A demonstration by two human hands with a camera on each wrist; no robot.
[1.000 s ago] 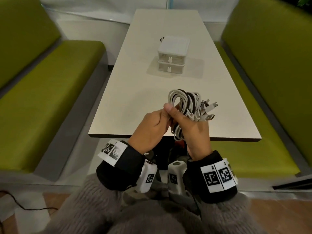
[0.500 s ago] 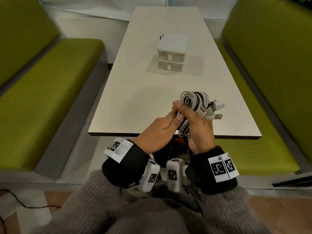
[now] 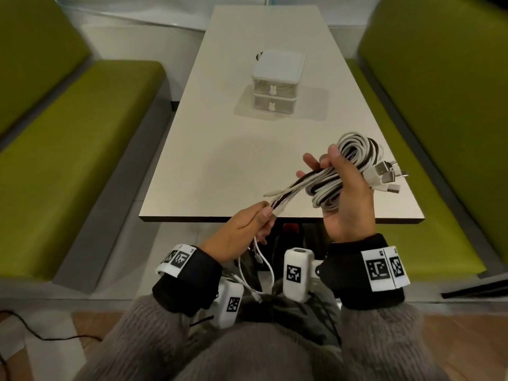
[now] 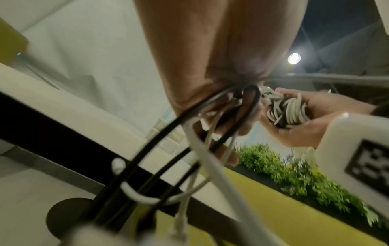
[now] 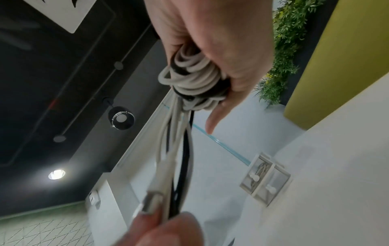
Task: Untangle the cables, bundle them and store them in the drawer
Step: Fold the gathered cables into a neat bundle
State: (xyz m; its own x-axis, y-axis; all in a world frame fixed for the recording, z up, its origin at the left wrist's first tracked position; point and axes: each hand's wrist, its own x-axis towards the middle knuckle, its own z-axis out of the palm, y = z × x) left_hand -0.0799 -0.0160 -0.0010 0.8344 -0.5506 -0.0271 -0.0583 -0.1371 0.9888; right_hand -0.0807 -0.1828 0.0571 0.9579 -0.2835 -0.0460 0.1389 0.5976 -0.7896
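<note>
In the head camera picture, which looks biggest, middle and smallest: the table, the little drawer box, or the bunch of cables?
1. The table looks by far the biggest.
2 and 3. The drawer box and the bunch of cables look about alike. The cables are nearer the camera, so I cannot rank those two.

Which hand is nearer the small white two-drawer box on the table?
Right. The right hand, gripping the coiled white and black cables, is raised over the table toward the white two-drawer box; the left hand pinches loose ends at the near edge.
</note>
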